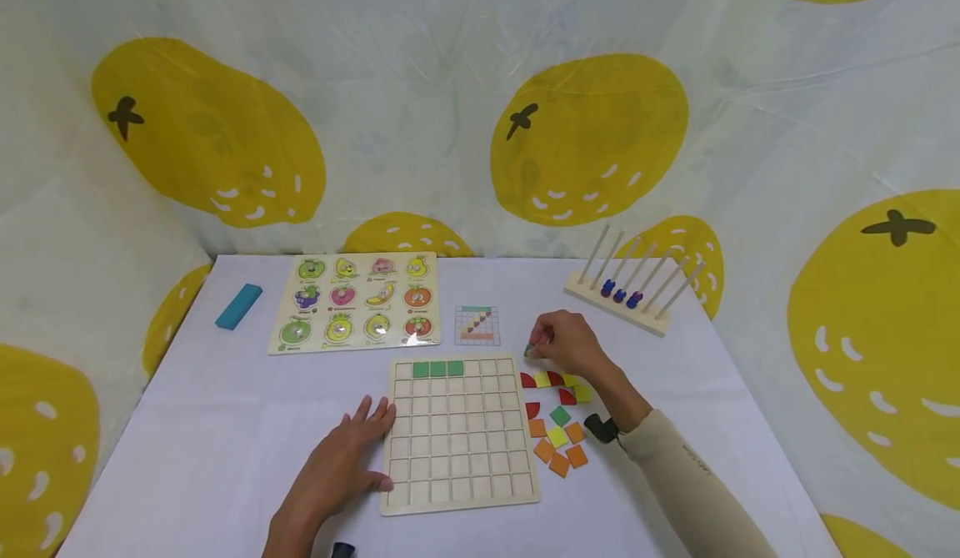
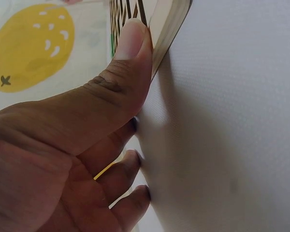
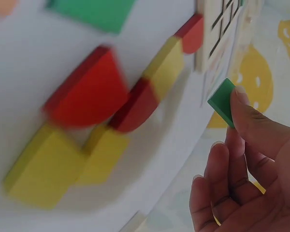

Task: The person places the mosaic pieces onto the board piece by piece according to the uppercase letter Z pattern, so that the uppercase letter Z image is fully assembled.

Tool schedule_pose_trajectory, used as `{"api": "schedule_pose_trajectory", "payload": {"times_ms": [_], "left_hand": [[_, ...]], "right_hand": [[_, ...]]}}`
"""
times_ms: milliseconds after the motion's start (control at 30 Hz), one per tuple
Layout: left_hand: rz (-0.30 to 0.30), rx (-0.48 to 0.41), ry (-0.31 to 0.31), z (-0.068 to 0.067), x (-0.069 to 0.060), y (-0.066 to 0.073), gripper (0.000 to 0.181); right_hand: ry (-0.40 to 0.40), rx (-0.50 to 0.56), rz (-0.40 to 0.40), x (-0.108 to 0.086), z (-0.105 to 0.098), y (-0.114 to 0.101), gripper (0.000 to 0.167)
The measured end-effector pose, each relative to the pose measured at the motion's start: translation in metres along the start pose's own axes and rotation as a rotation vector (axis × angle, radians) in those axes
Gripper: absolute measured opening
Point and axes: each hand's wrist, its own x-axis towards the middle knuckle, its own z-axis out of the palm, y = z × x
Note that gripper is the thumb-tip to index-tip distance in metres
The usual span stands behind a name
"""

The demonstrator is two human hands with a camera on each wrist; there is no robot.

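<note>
My right hand (image 1: 570,341) pinches a green square tile (image 3: 222,102) between thumb and fingers, raised just beyond the top right corner of the wooden grid board (image 1: 459,448). Three green tiles (image 1: 438,369) sit side by side in the board's top row, with a bare cell to their left. At the board's left edge my left hand (image 1: 341,462) lies with spread fingers, and its thumb (image 2: 130,46) touches the edge. Right of the board lie loose red quarter-circle pieces (image 3: 92,92), yellow tiles (image 3: 46,166), orange tiles (image 1: 558,465) and one green tile (image 1: 560,415).
A pattern card (image 1: 476,325) lies behind the grid board. To its left is a fruit puzzle board (image 1: 325,281), then a blue block (image 1: 239,306). A wooden peg stand (image 1: 622,314) with a few beads stands at the back right. Fruit-printed cloth hangs around the white table.
</note>
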Motion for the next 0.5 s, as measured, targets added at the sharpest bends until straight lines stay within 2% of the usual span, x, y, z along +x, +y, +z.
{"api": "schedule_pose_trajectory", "payload": {"times_ms": [367, 500], "left_hand": [[0.001, -0.013, 0.012, 0.002, 0.0, 0.0, 0.112], [-0.007, -0.017, 0.012, 0.002, 0.001, -0.001, 0.112]], "right_hand": [[-0.029, 0.052, -0.165, 0.012, 0.033, -0.048, 0.021], [-0.043, 0.036, -0.206, 0.015, 0.047, -0.06, 0.023]]}}
